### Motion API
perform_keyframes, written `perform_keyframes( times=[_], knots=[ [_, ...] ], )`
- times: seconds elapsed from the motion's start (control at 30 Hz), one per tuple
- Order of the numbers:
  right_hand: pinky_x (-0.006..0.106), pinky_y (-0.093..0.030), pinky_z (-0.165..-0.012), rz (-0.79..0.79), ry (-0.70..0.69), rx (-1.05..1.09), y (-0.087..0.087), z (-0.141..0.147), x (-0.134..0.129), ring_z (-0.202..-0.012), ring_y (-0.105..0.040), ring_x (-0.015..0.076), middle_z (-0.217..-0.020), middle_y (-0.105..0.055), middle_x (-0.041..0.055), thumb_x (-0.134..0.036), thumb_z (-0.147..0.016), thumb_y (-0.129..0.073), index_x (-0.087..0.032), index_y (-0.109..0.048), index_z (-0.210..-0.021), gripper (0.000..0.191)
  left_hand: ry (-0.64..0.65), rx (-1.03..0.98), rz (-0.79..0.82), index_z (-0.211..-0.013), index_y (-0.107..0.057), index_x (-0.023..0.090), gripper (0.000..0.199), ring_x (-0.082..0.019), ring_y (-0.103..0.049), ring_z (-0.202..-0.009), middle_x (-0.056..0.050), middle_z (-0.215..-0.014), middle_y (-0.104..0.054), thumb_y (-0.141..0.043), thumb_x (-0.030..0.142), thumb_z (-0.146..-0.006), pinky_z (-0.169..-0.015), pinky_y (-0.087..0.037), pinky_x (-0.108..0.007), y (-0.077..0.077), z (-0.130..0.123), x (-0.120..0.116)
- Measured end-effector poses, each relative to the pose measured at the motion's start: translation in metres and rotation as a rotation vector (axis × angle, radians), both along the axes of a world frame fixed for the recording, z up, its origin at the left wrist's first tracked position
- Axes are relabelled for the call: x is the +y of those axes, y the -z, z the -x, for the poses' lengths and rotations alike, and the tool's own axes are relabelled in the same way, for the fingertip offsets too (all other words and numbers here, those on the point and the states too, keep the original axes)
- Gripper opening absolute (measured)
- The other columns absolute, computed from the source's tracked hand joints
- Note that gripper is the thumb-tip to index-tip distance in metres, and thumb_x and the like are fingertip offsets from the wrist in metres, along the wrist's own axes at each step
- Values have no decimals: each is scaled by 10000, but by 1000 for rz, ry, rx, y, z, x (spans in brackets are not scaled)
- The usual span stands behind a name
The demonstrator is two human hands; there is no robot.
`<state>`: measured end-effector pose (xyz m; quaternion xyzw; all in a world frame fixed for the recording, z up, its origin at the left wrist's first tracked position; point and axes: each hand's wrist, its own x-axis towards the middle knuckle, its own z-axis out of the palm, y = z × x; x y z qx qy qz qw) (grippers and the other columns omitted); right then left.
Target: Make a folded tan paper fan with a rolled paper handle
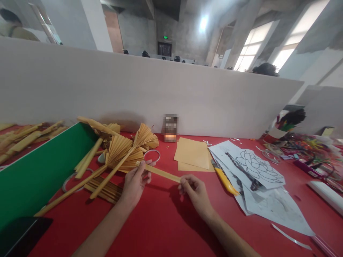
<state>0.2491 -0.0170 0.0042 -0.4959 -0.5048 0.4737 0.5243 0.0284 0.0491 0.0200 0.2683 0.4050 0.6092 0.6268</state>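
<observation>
Between my two hands stretches a narrow folded strip of tan paper (pixel 163 174), held above the red table. My left hand (pixel 136 182) pinches its left end, thumb on top. At the other end, my right hand (pixel 194 189) grips the strip between thumb and fingers. Left of my left hand lie pleated tan paper fans (pixel 120 151) with long rolled-paper handles (pixel 112 174). A stack of folded tan strips (pixel 103 189) rests under the handles. Flat tan paper sheets (pixel 193 154) lie beyond my right hand.
A yellow utility knife (pixel 226 181) lies beside sheets with a flower line drawing (pixel 257 167). Tape rings (pixel 152 155) sit near the fans. A green divider (pixel 48 160) stands left, and a white partition (pixel 160 92) rises behind. At right are a pen cup (pixel 276 132) and clutter.
</observation>
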Motion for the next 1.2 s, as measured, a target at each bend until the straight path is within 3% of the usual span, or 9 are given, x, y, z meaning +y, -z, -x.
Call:
perform_keyframes(
  times=[0.2, 0.37, 0.53, 0.67, 0.8, 0.87, 1.0, 1.1, 1.2],
  knots=[
    [323, -544, -707, -19, 133, 33, 4, -26, 17, -714, -675, 200, -785, -715, 52, -668, -866, -713, -181, -658, -942, 496, 3, 131, -85, -853, -793, 125, 426, -122, -557, -574, -48, -710, -707, -917, 493, -680, -496, -439, -223, 10, -1, 1],
    [324, -520, -684, -63, 168, -26, 1, -44, 24, -677, -648, 195, -773, -700, 35, -637, -885, -696, -185, -630, -1047, 485, 84, 560, -200, -695, -747, 192, 366, -164, -570, -528, -29, -576, -653, -790, 534, -817, -543, -446, -264, 12, 6, 1],
    [290, -414, -637, -155, 251, -387, -5, -58, 21, -661, -569, 177, -726, -646, 2, -484, -979, -588, -203, -607, -987, 283, 142, 1031, -439, -760, -754, 247, 234, -234, -629, -698, -48, -722, -703, -696, 433, -891, -695, -463, -313, 12, 10, -3],
    [295, -380, -633, -165, 179, -643, -2, -63, 18, -633, -562, 177, -698, -643, 3, -366, -969, -541, -208, -617, -884, 194, 197, 1396, -575, -733, -662, 245, 231, -251, -588, -777, -41, -754, -633, -598, 338, -934, -779, -436, -347, 19, 9, -5],
    [291, -372, -642, -143, 176, -750, 5, -63, 17, -606, -553, 176, -667, -620, -17, -336, -947, -547, -215, -624, -937, 145, 245, 1559, -551, -750, -615, 235, 187, -255, -601, -826, -44, -815, -620, -579, 266, -931, -787, -439, -358, 21, 7, -7],
    [296, -379, -672, -141, 214, -842, 6, -61, 16, -633, -567, 184, -704, -631, -20, -320, -947, -548, -219, -614, -1001, 133, 248, 1565, -567, -892, -673, 234, 107, -266, -627, -914, -60, -937, -658, -574, 230, -935, -832, -464, -369, 21, 7, -9],
    [338, -394, -788, -219, 272, -1104, 5, -54, 13, -853, -629, 229, -954, -689, 45, -236, -985, -512, -227, -601, -1035, 103, 314, 1539, -770, -1354, -631, 278, 486, -263, -624, -1184, -96, -1313, -644, -449, 74, -952, -984, -496, -390, 27, 6, -10],
    [374, -376, -885, -374, 170, -1345, 2, -48, 11, -1024, -613, 248, -1151, -683, 88, -73, -985, -471, -232, -626, -1095, 247, 423, 1617, -990, -1427, -605, 305, 700, -248, -554, -1364, -69, -1485, -602, -379, -56, -871, -1101, -469, -419, 33, 5, -11],
    [389, -366, -927, -531, 19, -1500, 0, -44, 11, -1126, -581, 256, -1296, -653, 102, 14, -960, -493, -240, -623, -1204, 375, 474, 1773, -1101, -1439, -597, 242, 755, -264, -458, -1480, -61, -1537, -586, -389, -91, -794, -1212, -381, -491, 39, 1, -14]
  ],
)
